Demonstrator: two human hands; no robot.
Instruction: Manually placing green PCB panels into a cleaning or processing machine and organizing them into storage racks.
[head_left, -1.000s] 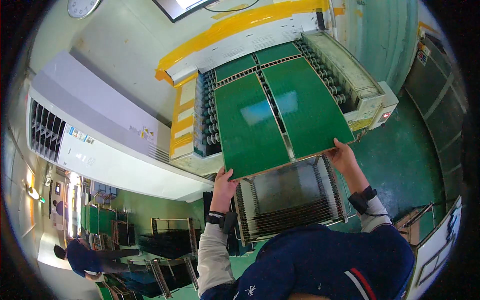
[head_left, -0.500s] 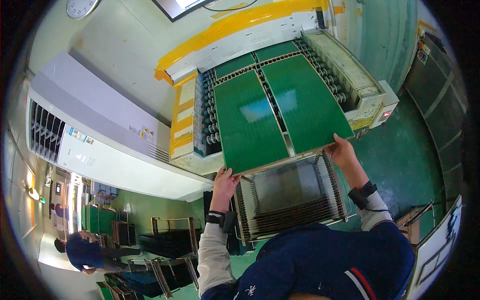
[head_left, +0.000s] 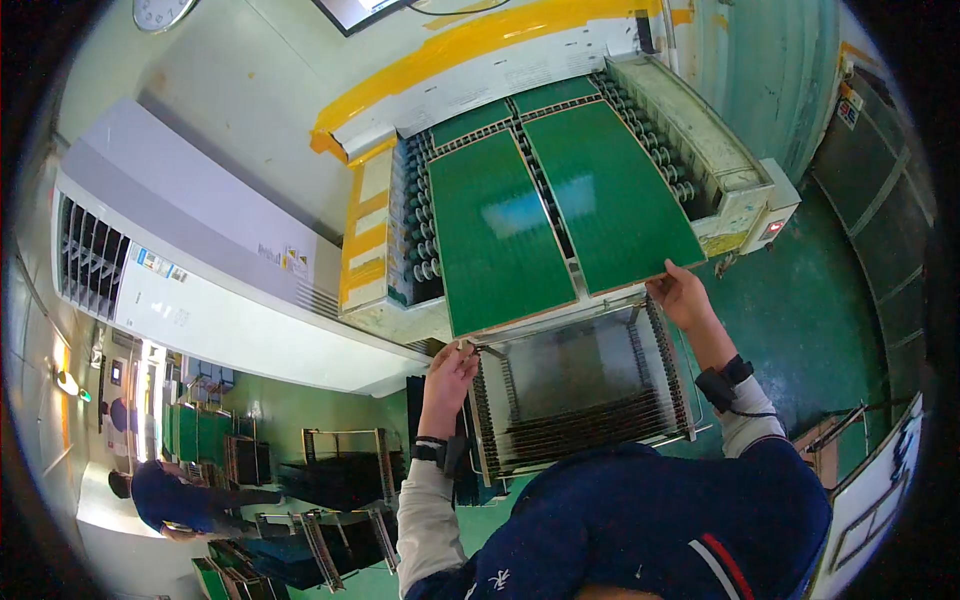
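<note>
Two green rectangular boards with glossy faces lie side by side on the roller conveyor: a left board (head_left: 495,240) and a right board (head_left: 615,195). At the near right corner of the right board, my right hand (head_left: 684,302) pinches its front edge, thumb above and fingers below. My left hand (head_left: 450,382) is closed, fingers bunched, just below the left board's near left corner. Whether it touches that board, or holds anything, cannot be made out. Under the boards' front edges stands a slotted rack (head_left: 590,385), with dark panels low inside it.
More green boards (head_left: 470,128) lie farther back on the rollers. A white air conditioner (head_left: 230,290) stands at left. Conveyor side housing (head_left: 700,130) borders the right. Other racks (head_left: 345,465) and a person in dark clothes (head_left: 180,498) are at lower left.
My left hand has come off the left board's corner and drawn slightly back toward me. Both boards sit slightly farther back, and my right hand stays at the right board's corner.
</note>
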